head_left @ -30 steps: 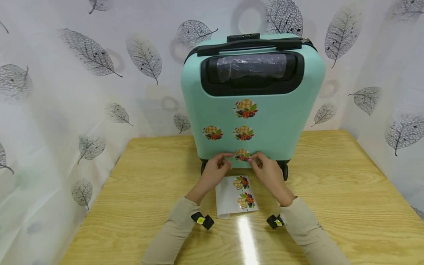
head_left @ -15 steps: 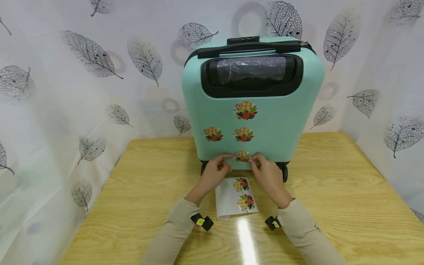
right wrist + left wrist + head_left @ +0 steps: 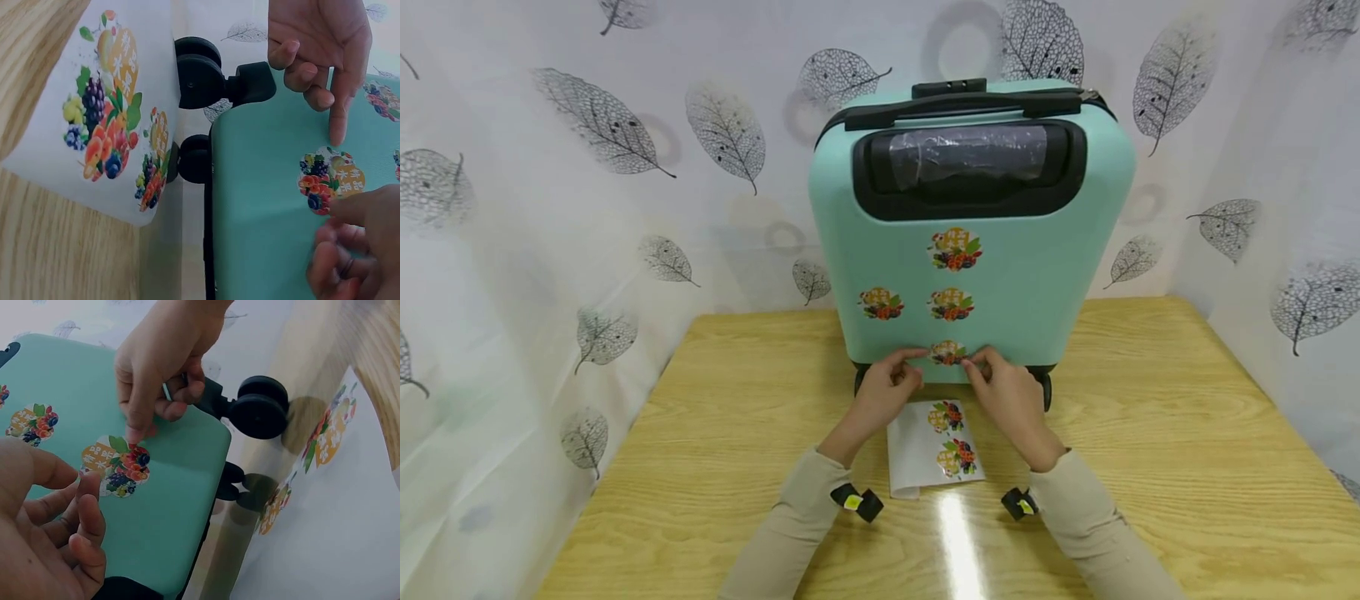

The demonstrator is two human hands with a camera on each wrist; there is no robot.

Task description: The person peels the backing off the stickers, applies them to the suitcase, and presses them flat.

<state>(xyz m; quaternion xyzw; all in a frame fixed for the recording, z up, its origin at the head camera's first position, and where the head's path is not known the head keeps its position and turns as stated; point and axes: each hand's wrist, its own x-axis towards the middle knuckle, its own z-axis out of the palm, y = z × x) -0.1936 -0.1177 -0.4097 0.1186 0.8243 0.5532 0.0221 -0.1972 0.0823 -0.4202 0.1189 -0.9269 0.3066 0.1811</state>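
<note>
A mint-green suitcase (image 3: 1030, 283) stands upright, its front bearing several round fruit stickers. The lowest fruit sticker (image 3: 947, 352) lies against the shell near the bottom edge, between both hands. My left hand (image 3: 886, 387) reaches its left edge with a straight index fingertip, the other fingers loosely bent. From the opposite side my right hand (image 3: 1006, 392) pinches the sticker's right edge between fingertips. The right wrist view shows my right index finger (image 3: 353, 209) overlapping the sticker's rim. Below the hands, a white backing sheet (image 3: 913, 446) holds two more fruit stickers.
The suitcase rests on a wood-grain table (image 3: 745, 433), its black wheels (image 3: 257, 406) close to the backing sheet. Behind it hangs a white leaf-patterned backdrop (image 3: 730, 242). Three other stickers, including the top sticker (image 3: 955, 250), sit higher on the shell.
My right forearm has shifted slightly inward since the earliest frame. Both hands stay at the lowest sticker's edges, and the other stickers have not moved.
</note>
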